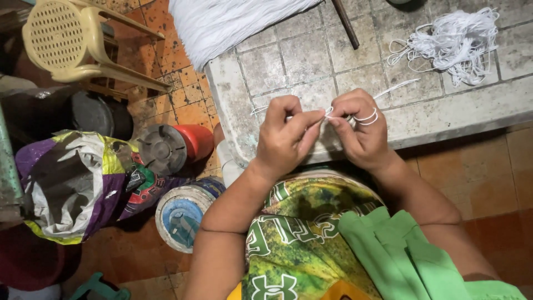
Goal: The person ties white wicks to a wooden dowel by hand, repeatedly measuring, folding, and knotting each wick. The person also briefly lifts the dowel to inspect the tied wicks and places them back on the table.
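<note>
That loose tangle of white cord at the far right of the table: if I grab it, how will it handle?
The tangled white cord pile is thin, looped strands, so it likely droops limply and weighs little. Loops straggle out at its edges, so a pinch probably lifts only some and may snag. Pushed across the rough tiled table, it would likely drag and spread.

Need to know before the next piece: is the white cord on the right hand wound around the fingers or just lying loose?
Wound. The white cord loops around the right hand, and both hands pinch a strand between them.
</note>
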